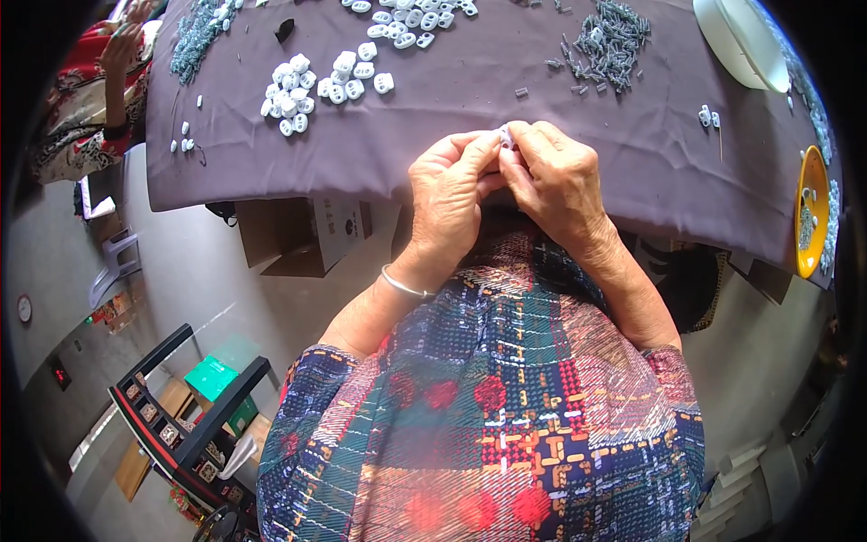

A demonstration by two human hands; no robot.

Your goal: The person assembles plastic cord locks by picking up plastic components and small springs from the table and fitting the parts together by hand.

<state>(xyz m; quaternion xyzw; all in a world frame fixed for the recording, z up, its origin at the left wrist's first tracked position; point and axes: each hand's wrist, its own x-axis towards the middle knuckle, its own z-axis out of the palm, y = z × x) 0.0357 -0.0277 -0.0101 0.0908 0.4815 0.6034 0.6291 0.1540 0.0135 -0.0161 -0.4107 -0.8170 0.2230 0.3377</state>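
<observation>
Just over the near edge of the cloth-covered table, my left hand (pixel 449 185) and my right hand (pixel 562 172) meet, with fingertips pinched together. Between them shows a small white plastic two-holed piece (pixel 507 138), like a cord lock; most of it is hidden by the fingers. Both hands are closed on it. Left of my hands lie heaps of similar white two-holed pieces (pixel 289 95). Beyond my right hand is a loose pile of tiny grey spring-like pieces (pixel 610 45).
A dark purplish cloth (pixel 361 154) covers the table. At the far right stands a white basin (pixel 745 45); nearer, a yellow-orange dish (pixel 811 203) holds small pieces. Another person's hand (pixel 122 45) shows at the far left. An open cardboard box (pixel 302 239) is under the table.
</observation>
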